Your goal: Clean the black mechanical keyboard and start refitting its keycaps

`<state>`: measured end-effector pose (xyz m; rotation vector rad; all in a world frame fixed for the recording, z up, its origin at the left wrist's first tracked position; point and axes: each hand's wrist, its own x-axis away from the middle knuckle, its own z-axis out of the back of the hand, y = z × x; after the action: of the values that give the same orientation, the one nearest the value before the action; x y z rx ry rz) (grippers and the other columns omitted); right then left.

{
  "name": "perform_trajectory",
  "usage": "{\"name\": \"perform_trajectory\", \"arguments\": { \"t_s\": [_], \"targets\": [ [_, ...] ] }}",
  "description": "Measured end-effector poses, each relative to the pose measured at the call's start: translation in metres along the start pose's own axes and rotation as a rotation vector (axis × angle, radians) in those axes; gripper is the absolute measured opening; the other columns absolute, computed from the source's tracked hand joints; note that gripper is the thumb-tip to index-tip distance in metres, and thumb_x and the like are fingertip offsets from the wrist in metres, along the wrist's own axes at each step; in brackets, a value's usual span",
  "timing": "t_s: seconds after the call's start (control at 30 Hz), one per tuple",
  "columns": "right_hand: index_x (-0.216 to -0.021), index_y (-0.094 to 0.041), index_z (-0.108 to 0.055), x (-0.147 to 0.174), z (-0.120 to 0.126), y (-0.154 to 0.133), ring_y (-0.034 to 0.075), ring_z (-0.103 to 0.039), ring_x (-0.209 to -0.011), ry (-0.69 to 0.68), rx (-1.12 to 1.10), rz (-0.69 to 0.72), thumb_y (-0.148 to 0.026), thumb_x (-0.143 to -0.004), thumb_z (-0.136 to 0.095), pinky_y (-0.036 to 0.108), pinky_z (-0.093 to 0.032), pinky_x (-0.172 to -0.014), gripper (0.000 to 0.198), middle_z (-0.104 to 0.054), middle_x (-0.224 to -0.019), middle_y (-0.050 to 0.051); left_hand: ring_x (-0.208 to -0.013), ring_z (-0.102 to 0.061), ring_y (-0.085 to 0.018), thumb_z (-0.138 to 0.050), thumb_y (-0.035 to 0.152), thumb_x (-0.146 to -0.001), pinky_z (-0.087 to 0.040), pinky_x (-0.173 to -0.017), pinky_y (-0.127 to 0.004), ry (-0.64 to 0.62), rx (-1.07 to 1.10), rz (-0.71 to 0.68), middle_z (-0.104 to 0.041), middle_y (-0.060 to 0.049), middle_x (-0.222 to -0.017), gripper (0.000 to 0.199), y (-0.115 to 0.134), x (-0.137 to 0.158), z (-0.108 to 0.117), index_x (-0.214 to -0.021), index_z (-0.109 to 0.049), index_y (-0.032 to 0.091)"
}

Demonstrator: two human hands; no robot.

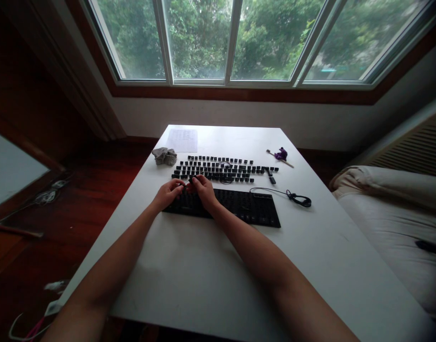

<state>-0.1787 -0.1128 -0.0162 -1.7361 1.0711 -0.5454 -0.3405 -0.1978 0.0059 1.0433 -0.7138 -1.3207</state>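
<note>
Keyboard (235, 202) lies flat on the white table (175, 275), with rows of loose keys (223, 173) just beyond its far edge. The left hand (167, 194) and right hand (204, 191) meet over its far left part, fingertips drawn in near each other; something small and dark seems to sit at them, but I cannot tell whether either hand pinches it.

The likeliest trouble is a slip: a piece that small, worked by fingertips, could drop or flick away among look-alike black keys. A sleeveless forearm or knuckle reaching too far could nudge the near rows out of order, since the left hand is just beside them. To the right, the cord (301, 200) could drag the keyboard askew if snagged; the key pieces nearest it could then scatter.
</note>
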Motion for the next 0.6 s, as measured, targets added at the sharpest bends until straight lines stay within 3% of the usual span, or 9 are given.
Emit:
{"name": "perform_trajectory", "arguments": {
  "t_s": [0.1, 0.2, 0.4, 0.6],
  "targets": [
    [-0.091, -0.023, -0.054, 0.0003, -0.0003, -0.0021, 0.018, -0.069, -0.063, 0.026, 0.000, -0.008, -0.054, -0.079, -0.071, 0.030, -0.057, -0.058, 0.037, -0.070, -0.074, -0.002, -0.064, -0.064, -0.013, -0.054, 0.042, -0.092, -0.051, -0.065, -0.026, -0.028, 0.205, 0.052, -0.067, -0.002, -0.082, 0.033, 0.0007, -0.0018, 0.0001, -0.111, -0.063, 0.017],
    [-0.092, -0.023, -0.053, 0.0001, -0.0004, -0.0025, 0.018, -0.069, -0.061, 0.045, -0.007, -0.011, -0.054, -0.079, -0.072, 0.030, -0.058, -0.058, 0.039, -0.070, -0.074, -0.002, -0.070, -0.067, -0.013, -0.054, 0.042, -0.092, -0.052, -0.069, -0.026, -0.030, 0.278, 0.066, -0.069, -0.004, -0.093, 0.034, 0.0004, -0.0030, 0.0001, -0.115, -0.061, 0.018],
    [-0.090, -0.023, -0.052, -0.0010, 0.0005, -0.0006, 0.017, -0.068, -0.059, 0.068, -0.020, 0.002, -0.052, -0.079, -0.073, 0.030, -0.059, -0.057, 0.038, -0.069, -0.073, -0.002, -0.073, -0.064, -0.014, -0.068, 0.041, -0.083, -0.049, -0.068, -0.025, 0.080, 0.133, 0.010, -0.066, -0.001, -0.086, 0.034, -0.0004, -0.0024, 0.0022, -0.109, -0.064, 0.019],
    [-0.092, -0.023, -0.052, -0.0020, 0.0002, 0.0005, 0.017, -0.069, -0.062, 0.102, 0.018, -0.002, -0.054, -0.080, -0.071, 0.031, -0.060, -0.059, 0.039, -0.069, -0.074, -0.001, -0.072, -0.060, -0.016, -0.067, 0.042, -0.083, -0.047, -0.067, -0.027, 0.164, -0.090, -0.048, -0.065, 0.000, -0.082, 0.033, -0.0030, -0.0001, 0.0032, -0.109, -0.067, 0.021]
  ]
}}
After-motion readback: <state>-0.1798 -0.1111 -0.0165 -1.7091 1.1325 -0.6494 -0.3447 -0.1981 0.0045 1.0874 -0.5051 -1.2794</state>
